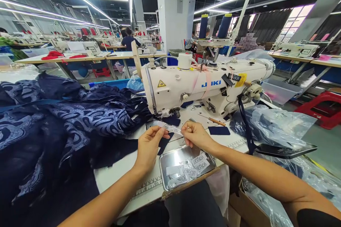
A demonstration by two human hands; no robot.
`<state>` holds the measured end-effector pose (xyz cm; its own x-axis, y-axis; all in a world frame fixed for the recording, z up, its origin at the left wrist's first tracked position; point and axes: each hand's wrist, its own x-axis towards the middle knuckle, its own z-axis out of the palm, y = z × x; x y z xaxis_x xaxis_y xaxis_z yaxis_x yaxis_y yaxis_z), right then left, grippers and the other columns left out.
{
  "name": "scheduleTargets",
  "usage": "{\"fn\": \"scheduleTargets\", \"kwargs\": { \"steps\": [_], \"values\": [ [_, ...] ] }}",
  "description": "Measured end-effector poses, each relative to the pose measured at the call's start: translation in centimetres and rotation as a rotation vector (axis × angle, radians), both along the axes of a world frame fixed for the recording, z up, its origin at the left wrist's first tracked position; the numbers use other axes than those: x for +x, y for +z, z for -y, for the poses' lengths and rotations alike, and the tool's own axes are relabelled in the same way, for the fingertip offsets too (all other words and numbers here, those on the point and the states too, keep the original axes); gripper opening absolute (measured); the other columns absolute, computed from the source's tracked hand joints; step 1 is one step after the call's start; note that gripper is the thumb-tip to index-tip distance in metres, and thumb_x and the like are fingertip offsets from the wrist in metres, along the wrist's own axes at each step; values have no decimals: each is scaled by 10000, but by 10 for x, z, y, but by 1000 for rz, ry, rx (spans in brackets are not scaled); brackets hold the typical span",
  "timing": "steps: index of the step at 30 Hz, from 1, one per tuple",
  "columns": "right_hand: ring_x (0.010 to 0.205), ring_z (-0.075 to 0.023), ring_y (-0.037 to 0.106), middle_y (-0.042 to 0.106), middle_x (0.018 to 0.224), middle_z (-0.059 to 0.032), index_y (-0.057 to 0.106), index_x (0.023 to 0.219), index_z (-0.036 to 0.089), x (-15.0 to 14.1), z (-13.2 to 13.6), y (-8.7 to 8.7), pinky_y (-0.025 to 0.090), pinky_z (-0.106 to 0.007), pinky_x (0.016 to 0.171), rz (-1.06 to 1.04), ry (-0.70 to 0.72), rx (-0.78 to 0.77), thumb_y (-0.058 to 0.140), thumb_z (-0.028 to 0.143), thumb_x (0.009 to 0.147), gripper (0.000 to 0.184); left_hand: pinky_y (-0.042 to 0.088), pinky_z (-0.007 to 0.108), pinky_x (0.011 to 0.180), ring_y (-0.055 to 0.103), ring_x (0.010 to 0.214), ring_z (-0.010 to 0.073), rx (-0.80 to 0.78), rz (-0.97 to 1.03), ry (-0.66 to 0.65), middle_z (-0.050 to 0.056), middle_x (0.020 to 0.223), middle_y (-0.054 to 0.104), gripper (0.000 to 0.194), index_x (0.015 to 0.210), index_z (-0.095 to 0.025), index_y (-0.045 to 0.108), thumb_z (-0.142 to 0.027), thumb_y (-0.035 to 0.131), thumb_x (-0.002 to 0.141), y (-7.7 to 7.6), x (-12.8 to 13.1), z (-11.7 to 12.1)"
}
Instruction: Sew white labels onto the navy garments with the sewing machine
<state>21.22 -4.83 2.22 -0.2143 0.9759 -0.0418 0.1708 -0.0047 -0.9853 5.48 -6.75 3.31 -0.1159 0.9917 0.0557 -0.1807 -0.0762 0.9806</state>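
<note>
My left hand [149, 147] and my right hand [195, 134] pinch the two ends of a narrow white label strip [170, 127], held just in front of the needle of a white JUKI sewing machine [207, 85]. A dark navy fabric piece [165, 141] lies under the strip. Below my hands sits a shiny metal tray [170, 181] holding several white printed labels [195, 165].
A heap of navy lace fabric [61, 127] fills the table's left. A small navy patch [218, 130] and a screwdriver [214, 120] lie right of the needle. Clear plastic bags [282, 124] and a dark tablet [287, 150] lie right. Other people sit at sewing stations behind.
</note>
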Motion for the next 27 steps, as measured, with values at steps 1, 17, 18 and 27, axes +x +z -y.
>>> {"fn": "scheduleTargets", "kwargs": {
  "steps": [1,17,18,27],
  "values": [
    [255,-51,387,497,350,88,456,664,170,-1,0,-1,278,-141,304,-24,8,-7,495,205,682,55,417,229,647,544,580,96,0,15,5,-19,602,597,195,634,-154,580,-328,666,614,0,-1,0],
    [543,-103,588,610,571,24,543,687,150,-11,3,1,450,-245,638,-619,70,-214,745,318,553,295,352,221,602,463,626,107,95,-132,-331,-10,648,550,168,617,-160,603,-303,691,617,6,-9,12],
    [547,-105,594,615,577,17,538,666,147,-10,3,0,447,-250,654,-626,86,-241,752,320,547,299,357,221,623,467,645,108,98,-79,-338,-9,670,556,180,616,-161,599,-314,695,619,6,-11,11],
    [545,-65,549,585,552,32,546,643,148,-6,5,-5,417,-221,653,-740,125,-291,765,259,555,261,358,229,669,467,656,102,41,181,-486,-4,706,561,214,625,-165,578,-338,703,635,15,-17,8]
  ]
}}
